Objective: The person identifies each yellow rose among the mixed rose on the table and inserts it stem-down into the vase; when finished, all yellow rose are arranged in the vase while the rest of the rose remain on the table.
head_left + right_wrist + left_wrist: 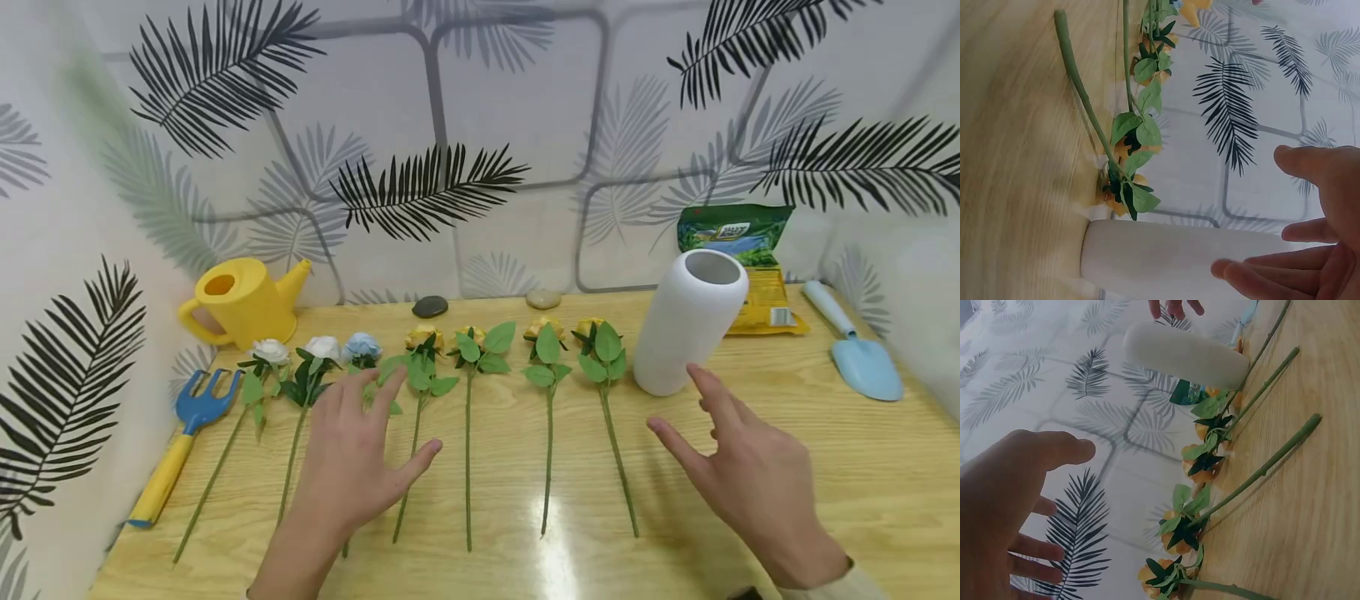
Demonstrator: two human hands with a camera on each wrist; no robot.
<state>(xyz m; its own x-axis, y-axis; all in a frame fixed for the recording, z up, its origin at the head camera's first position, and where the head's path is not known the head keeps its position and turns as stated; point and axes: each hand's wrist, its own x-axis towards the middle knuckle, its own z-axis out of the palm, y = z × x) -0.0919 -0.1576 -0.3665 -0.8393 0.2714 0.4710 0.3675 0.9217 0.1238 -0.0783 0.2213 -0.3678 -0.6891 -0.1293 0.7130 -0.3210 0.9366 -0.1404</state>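
My left hand (348, 454) hovers with spread fingers over the flower stems at left, holding nothing. It hides part of the stem of a blue rose (362, 347). Left of that lie two white roses, one (270, 352) farther out and one (324, 347) closer in. Several yellow roses (543, 327) with green leaves lie in a row to the right, stems toward me. My right hand (757, 471), fingers apart and empty, is beside a white vase (684, 329) that stands upright; the index fingertip overlaps the vase's lower part in the head view.
A yellow watering can (243, 304) and a blue hand fork (202, 407) with yellow handle are at left. Dark (430, 307) and pale (543, 298) stones lie by the wall. A green-yellow packet (761, 292) stands behind the vase; a light-blue trowel (866, 367) lies at right.
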